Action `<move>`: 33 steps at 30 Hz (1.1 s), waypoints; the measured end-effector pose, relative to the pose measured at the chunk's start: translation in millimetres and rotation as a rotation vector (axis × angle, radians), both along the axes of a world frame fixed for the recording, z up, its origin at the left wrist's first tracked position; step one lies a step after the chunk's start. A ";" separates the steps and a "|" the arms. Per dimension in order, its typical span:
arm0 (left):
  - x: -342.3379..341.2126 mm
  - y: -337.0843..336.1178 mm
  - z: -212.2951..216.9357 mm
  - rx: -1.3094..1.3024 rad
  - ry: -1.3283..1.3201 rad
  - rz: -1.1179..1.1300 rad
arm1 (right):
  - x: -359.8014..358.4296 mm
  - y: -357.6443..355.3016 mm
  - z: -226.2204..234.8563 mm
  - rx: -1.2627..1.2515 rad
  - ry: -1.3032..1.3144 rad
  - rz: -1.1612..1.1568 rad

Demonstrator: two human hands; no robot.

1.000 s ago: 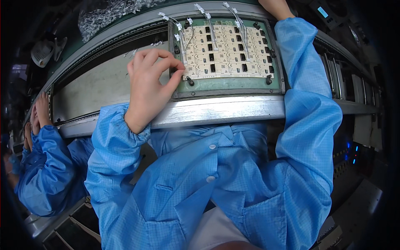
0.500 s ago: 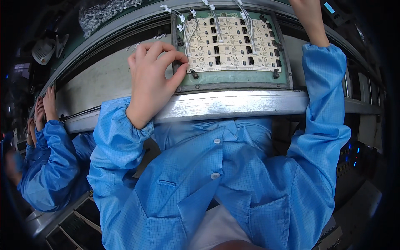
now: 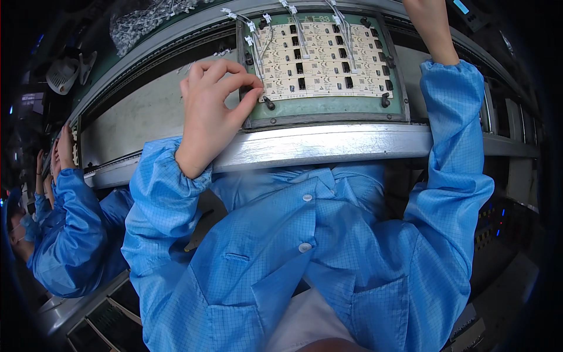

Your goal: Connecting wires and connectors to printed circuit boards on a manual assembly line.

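Note:
My left hand [image 3: 212,111] is closed in a pinch at the near left corner of a cream circuit board panel [image 3: 324,88]. Thumb and forefinger meet beside a black clamp knob [image 3: 269,103]; whatever lies between their tips is too small to make out. The panel rests in a green fixture tray [image 3: 328,108] and bears rows of black components. White connector cables [image 3: 298,26] stand up from its left and middle and lean over the far edge. My right hand [image 3: 430,26] reaches past the tray's far right, its fingers cut off by the upper edge.
A metal rail [image 3: 328,144] runs between me and the tray. A clear bag of white connectors [image 3: 143,26] lies at the far left, near a white device [image 3: 63,75]. Another person's blue sleeve [image 3: 73,234] and hands are on the line at left.
The tray and panel sit slightly further left in the picture, my left hand still pinching at the corner. At left, the other person's hands have shifted and the head has come into view.

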State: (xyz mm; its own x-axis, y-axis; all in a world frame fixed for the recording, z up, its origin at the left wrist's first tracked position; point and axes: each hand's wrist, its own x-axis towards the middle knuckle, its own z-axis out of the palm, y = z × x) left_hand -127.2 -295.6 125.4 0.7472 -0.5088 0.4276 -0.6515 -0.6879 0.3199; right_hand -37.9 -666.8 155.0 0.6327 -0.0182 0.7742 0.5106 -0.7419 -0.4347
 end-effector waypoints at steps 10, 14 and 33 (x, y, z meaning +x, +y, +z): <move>-1.7 6.0 -0.3 0.019 -0.142 -0.039 | -4.9 8.6 14.4 -0.043 0.049 -0.002; -3.8 3.3 -1.4 0.110 -0.316 -0.128 | -12.0 6.8 17.6 -0.047 0.003 0.007; 266.0 -146.4 43.8 0.255 -0.480 -0.174 | -80.2 12.1 -24.1 0.504 0.393 0.354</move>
State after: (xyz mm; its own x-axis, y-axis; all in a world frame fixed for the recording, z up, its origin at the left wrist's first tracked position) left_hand 138.8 -442.0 169.2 0.3955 -0.7383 0.5463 -0.7933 -0.5743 -0.2019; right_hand -118.1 -654.7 130.9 0.8962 -0.0549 0.4402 0.4187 -0.2230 -0.8803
